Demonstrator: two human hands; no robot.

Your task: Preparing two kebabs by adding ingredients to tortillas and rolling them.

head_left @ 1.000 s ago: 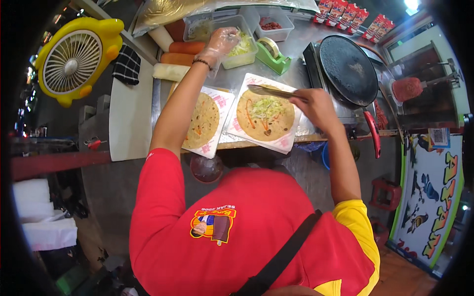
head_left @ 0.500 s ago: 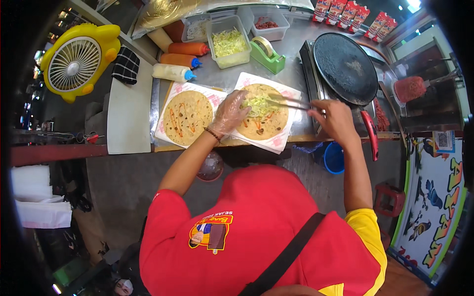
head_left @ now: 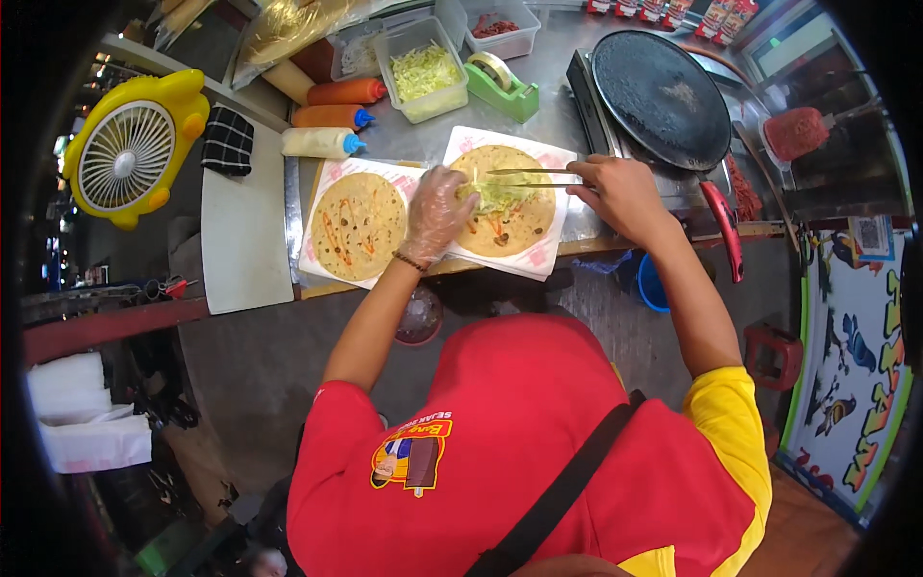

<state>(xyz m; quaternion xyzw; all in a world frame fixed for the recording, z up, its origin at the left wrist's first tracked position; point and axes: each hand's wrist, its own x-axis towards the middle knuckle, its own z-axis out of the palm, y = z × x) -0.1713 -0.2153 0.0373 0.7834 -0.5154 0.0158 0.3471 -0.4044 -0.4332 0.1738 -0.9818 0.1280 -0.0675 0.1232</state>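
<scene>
As we look down at the steel desk (head_left: 546, 135), we see the left hand (head_left: 436, 210), in a clear plastic glove (head_left: 429, 231), half curled, its fingers bent against the shredded lettuce (head_left: 500, 199); whether it pinches any strands, we cannot tell. The right hand (head_left: 623, 195), bare, is closed on one pair of metal tongs (head_left: 538, 172), whose two arms stand apart with their tips at the lettuce. That heap lies on the right tortilla (head_left: 522, 231), just beside the left tortilla (head_left: 348, 226). So we count two tortillas, each on white printed paper (head_left: 527, 265) and streaked with orange sauce (head_left: 369, 245). Beyond them we count three plastic tubs (head_left: 435, 108), one holding more lettuce, one green tape dispenser (head_left: 505, 93) and at least three squeeze bottles (head_left: 317, 142) lying on their sides. Over to the right, we find one round black griddle pan (head_left: 663, 101) with one red handle (head_left: 723, 231).
</scene>
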